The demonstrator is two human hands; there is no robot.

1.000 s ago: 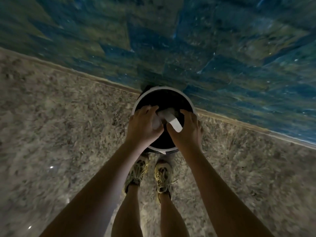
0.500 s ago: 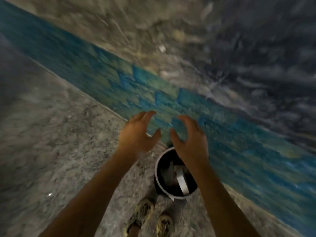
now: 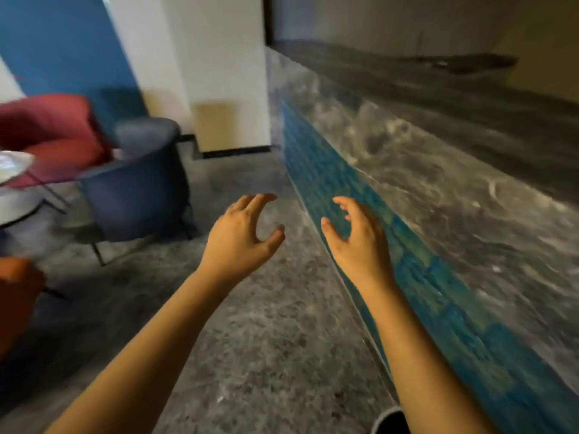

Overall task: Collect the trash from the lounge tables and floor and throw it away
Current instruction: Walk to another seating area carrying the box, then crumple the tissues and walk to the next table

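Note:
My left hand [image 3: 242, 238] and my right hand [image 3: 355, 238] are raised in front of me over the grey speckled floor, fingers loosely spread, and neither holds anything. Only a sliver of the black trash bin with its white rim [image 3: 387, 419] shows at the bottom edge, beside my right forearm. No trash is visible on the floor or in my hands.
A marble counter [image 3: 438, 158] with a blue tiled front [image 3: 407, 261] runs along the right. A dark blue armchair [image 3: 138, 183], a red armchair [image 3: 53, 130], a round table [image 3: 15, 170] and an orange seat [image 3: 15, 292] stand at the left. Open floor lies ahead.
Both hands let go of the white trash into the bin and rose empty. My view lifted from the bin to the lounge; the bin slid to the bottom edge.

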